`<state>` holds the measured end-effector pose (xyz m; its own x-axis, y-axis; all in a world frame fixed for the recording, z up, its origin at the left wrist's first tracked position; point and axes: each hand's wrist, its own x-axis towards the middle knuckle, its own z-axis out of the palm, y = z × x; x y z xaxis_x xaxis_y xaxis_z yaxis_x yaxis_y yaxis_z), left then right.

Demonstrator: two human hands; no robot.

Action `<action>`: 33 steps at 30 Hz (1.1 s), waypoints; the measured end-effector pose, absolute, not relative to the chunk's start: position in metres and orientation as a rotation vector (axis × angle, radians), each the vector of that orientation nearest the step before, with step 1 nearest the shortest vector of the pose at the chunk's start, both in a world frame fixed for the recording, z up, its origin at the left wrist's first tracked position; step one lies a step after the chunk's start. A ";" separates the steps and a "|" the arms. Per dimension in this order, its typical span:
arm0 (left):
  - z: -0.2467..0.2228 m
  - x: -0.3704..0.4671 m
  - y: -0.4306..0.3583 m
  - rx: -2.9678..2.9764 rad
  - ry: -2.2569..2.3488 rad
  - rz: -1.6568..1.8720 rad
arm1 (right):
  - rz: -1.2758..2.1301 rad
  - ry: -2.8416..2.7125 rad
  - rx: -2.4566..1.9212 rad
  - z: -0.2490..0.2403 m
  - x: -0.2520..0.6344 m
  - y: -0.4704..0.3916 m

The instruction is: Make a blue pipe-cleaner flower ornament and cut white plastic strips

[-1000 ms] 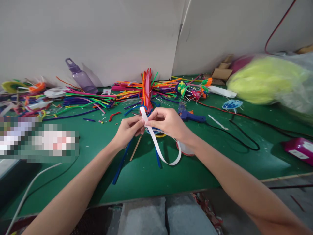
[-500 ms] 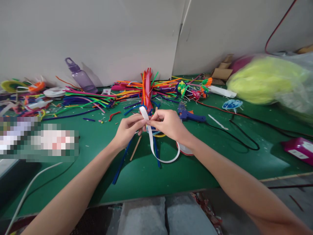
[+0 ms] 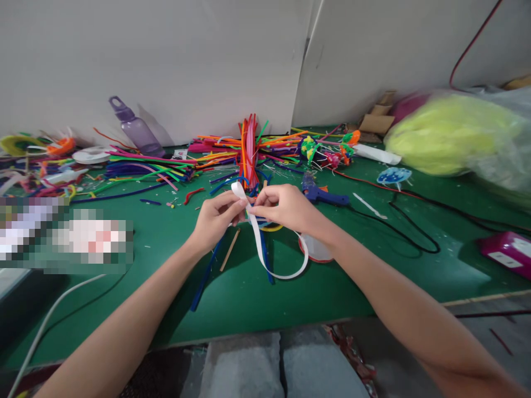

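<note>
A white ribbon [image 3: 260,243] runs from between my hands in a long loop down over the green table, with a smaller loop standing up above the fingers. My left hand [image 3: 218,217] pinches it between thumb and fingers. Close beside it, my right hand [image 3: 286,208] also has the ribbon pinched at the fingertips. Behind and below the hands lie blue pipe cleaners [image 3: 206,276] and a thin wooden stick [image 3: 229,250]. Part of a yellow and light-blue piece [image 3: 272,227] shows under the fingers, mostly hidden. By my right wrist lies a round white disc with a red rim [image 3: 318,249].
A blue glue gun [image 3: 326,197] with a black cord rests right of the hands. Colourful pipe cleaners [image 3: 249,149] pile up along the back. A purple bottle [image 3: 139,131] leans at the wall. At far right are a yellow-green bagged bundle [image 3: 448,132] and a magenta object [image 3: 506,251].
The ribbon's upper loop has tipped left and its lower loop has shifted slightly right and down. My fingertips have moved slightly apart, both hands still pinching the ribbon.
</note>
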<state>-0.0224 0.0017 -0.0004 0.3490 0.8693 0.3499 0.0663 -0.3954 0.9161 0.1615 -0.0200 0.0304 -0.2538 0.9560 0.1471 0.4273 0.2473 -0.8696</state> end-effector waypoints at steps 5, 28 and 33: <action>0.001 -0.021 0.000 1.779 0.819 1.131 | 0.989 -1.715 -1.203 0.035 0.166 -0.018; 0.009 -0.019 -0.008 1.129 0.587 0.712 | 1.559 -1.377 -0.796 0.027 0.158 -0.018; 0.007 -0.016 -0.008 1.405 0.782 1.072 | 1.460 -1.392 -0.888 0.034 0.161 -0.019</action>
<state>-0.0160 -0.0077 0.0070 0.3616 0.9171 0.1677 -0.1206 -0.1324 0.9838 0.1610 -0.0189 0.0339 -0.3337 0.9389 0.0843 -0.1292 0.0430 -0.9907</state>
